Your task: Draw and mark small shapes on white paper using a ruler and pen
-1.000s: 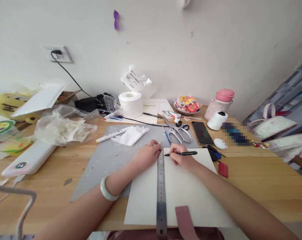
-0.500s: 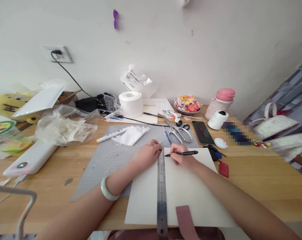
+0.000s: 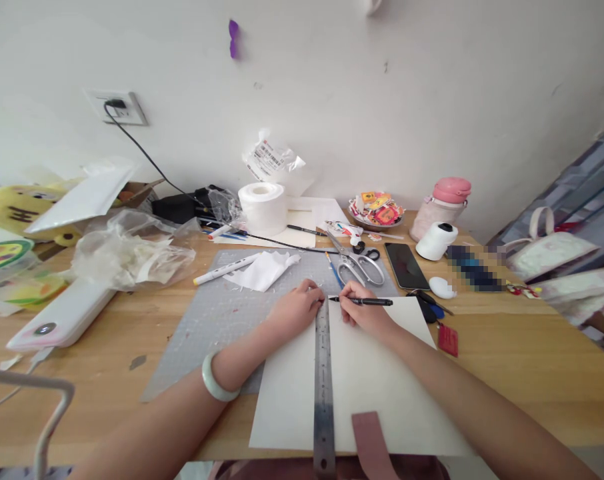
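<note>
A long metal ruler (image 3: 323, 380) lies lengthwise over a sheet of white paper (image 3: 382, 380), its near end sticking out past the table edge. My left hand (image 3: 299, 307), with bent fingers, holds the ruler's far end down against the paper. In my right hand (image 3: 359, 309) is a black pen (image 3: 372, 302), pinched near its tip. The pen tip is beside the ruler's right edge, near the top of the sheet. Under the paper's left part is a grey cutting mat (image 3: 207, 333).
Scissors (image 3: 355, 267), a white marker (image 3: 225, 270) and a crumpled white scrap (image 3: 265, 270) lie beyond my hands. A phone (image 3: 406, 265), a thread spool (image 3: 436, 241) and keys (image 3: 427, 307) are to the right. A white paper roll (image 3: 262, 210) stands near the wall.
The pen in my right hand has moved slightly away from me along the ruler's edge, toward the top of the paper. My left hand and the ruler have stayed put.
</note>
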`<state>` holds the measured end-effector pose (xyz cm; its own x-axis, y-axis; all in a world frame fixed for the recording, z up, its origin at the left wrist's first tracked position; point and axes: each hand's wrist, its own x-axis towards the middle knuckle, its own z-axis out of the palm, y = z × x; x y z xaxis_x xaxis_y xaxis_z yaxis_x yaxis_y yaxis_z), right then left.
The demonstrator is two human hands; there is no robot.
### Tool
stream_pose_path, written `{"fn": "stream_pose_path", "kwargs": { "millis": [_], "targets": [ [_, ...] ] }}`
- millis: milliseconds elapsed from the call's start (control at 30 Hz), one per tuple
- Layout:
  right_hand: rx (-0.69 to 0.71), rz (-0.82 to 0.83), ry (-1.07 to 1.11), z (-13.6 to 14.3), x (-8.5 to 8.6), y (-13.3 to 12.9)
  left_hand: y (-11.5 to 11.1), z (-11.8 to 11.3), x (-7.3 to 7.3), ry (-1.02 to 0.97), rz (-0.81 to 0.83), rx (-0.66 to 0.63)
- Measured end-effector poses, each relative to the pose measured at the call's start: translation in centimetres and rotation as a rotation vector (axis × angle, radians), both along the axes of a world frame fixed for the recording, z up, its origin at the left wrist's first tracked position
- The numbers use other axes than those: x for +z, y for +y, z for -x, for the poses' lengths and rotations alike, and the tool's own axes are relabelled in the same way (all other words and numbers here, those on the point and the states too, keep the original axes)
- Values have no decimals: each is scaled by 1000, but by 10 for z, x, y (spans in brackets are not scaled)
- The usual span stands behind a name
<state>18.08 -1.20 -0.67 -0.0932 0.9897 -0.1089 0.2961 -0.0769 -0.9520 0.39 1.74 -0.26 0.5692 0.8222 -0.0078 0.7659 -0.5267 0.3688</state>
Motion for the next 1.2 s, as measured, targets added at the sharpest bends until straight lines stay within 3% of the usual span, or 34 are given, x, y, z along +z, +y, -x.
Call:
{"fn": "stream_pose_path", "kwargs": {
  "millis": [567,1200],
  "targets": [
    [1,5,-7,-2,-4,2,1,0,-2,-7,5,6],
    [135,20,-27,-8,-5,-1,2,0,-5,-16,-8,7]
  ]
}}
